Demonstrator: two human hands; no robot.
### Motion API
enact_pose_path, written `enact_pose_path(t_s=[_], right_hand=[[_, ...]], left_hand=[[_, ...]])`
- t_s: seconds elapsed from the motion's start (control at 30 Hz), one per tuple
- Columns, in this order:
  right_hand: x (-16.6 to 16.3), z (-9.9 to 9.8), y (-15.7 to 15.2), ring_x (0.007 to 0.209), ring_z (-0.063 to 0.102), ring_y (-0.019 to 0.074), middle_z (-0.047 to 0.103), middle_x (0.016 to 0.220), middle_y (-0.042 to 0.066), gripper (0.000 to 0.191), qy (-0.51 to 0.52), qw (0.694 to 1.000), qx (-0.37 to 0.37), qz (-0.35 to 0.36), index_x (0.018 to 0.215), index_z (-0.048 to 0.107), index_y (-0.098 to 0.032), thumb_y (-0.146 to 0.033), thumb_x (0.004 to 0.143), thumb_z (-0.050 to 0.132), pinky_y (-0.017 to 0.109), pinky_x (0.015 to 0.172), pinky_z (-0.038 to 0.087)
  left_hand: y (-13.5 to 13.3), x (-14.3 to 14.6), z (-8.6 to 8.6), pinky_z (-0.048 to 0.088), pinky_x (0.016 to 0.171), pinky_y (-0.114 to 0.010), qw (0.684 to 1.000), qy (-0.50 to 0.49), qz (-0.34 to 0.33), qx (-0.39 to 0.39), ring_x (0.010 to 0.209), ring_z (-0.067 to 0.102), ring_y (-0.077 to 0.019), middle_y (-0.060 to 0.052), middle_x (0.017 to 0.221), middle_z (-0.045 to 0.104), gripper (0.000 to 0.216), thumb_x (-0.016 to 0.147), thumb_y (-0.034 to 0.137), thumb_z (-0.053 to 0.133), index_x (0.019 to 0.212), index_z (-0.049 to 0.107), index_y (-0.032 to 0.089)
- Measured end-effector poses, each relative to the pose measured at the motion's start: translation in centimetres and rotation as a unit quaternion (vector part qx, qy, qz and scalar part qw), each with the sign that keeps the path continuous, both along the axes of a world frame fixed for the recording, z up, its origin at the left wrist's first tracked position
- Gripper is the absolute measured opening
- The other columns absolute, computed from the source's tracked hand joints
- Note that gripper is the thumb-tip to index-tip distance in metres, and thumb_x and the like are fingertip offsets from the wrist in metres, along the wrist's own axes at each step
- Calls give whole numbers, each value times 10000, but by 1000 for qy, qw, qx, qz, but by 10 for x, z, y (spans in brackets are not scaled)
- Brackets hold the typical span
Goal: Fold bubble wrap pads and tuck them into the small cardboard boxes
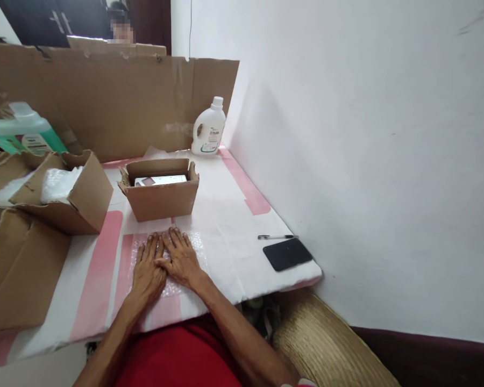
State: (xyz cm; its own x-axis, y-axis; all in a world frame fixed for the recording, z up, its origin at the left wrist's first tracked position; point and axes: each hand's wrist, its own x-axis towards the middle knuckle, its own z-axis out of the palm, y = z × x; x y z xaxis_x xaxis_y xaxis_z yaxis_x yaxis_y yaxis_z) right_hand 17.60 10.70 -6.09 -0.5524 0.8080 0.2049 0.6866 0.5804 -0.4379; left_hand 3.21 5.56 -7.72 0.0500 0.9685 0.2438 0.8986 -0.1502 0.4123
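My left hand and my right hand lie flat side by side, fingers stretched out, pressing on a sheet of clear bubble wrap spread on the white and pink table cover. The right thumb overlaps the left hand's edge. Just beyond the fingertips stands a small open cardboard box with a white packet inside it.
A white detergent bottle stands at the back by the wall. A black phone and a pen lie at the right edge. Larger open cartons with bubble wrap and a green bottle crowd the left. A cardboard screen stands behind, a person beyond it.
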Motion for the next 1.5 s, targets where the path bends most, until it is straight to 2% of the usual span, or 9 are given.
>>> enact_pose_path(t_s=[0.3, 0.5, 0.67, 0.8, 0.97, 1.13, 1.23, 1.3, 1.5], right_hand=[[42, 5, 5, 1569, 99, 296, 127, 1682, 158, 833, -62, 993, -53, -80, 1603, 257, -118, -680, 997, 353, 516, 1256, 96], [52, 6, 6, 1571, 69, 300, 106, 1683, 158, 856, -73, 989, -69, -108, 1610, 241, -133, -693, 980, 395, 527, 1254, 65], [80, 1, -10, 1556, 121, 370, 167, 1661, 244, 922, -66, 978, -39, -194, 1596, 243, -54, -683, 959, 464, 577, 1233, 134], [99, 6, -42, 1564, 116, 328, 199, 1676, 174, 965, -37, 996, 36, -68, 1623, 174, -145, -709, 919, 516, 551, 1238, 187], [124, 11, -69, 1534, 226, 354, 297, 1636, 209, 1053, -87, 995, 19, 51, 1598, 251, -109, -750, 836, 594, 583, 1216, 245], [148, -1, -87, 1532, 228, 365, 310, 1630, 207, 989, -102, 986, 57, 121, 1570, 325, -90, -717, 857, 601, 549, 1218, 272], [154, -7, -96, 1519, 284, 303, 397, 1602, 148, 595, -82, 982, 87, 145, 1544, 383, -118, -348, 1008, 500, 503, 1203, 318], [156, -9, -98, 1492, 346, 262, 477, 1556, 119, 513, -53, 985, 87, 143, 1497, 452, -128, -133, 985, 420, 478, 1180, 358], [155, -3, -87, 1327, 545, 250, 663, 1360, 110, 360, 66, 990, 27, 125, 1308, 636, -195, -172, 965, 528, 465, 1057, 484]], left_hand=[[-19, -32, 14, 200, 1233, -558, 987, 149, 59, -11, 1534, 250, -335, -180, 1634, 309, 741, 980, 558, 336, 1553, 336, 88], [-38, -55, 9, 239, 1212, -598, 984, 144, 97, -40, 1533, 244, -357, -184, 1643, 292, 743, 973, 573, 347, 1559, 334, 115], [-72, -72, 7, 285, 1191, -594, 986, 114, 117, 22, 1515, 284, -378, -252, 1614, 326, 821, 975, 592, 332, 1588, 200, 63], [-90, -56, 20, 269, 1210, -529, 990, 118, 11, 70, 1523, 276, -348, -206, 1638, 304, 899, 927, 628, 460, 1609, 147, 134], [-93, -35, 23, 200, 1229, -450, 967, 187, -139, 100, 1475, 377, -333, -171, 1567, 451, 977, 845, 688, 570, 1586, 262, 132], [-113, -49, 23, 314, 1149, -400, 953, 203, -183, 127, 1366, 517, -290, -142, 1457, 587, 781, 898, 566, 590, 1530, 393, 154], [-127, -58, 26, 392, 1048, -349, 948, 200, -190, 156, 1228, 616, -227, -93, 1321, 690, 472, 947, 227, 525, 1418, 535, 197], [-131, -62, 28, 414, 1013, -335, 951, 185, -194, 157, 1182, 635, -205, -78, 1264, 716, 474, 909, 76, 468, 1345, 591, 213], [-127, -68, 36, 470, 994, -362, 978, 67, -188, 67, 1169, 625, -216, -84, 1242, 691, 460, 870, 93, 509, 1287, 613, 257]])
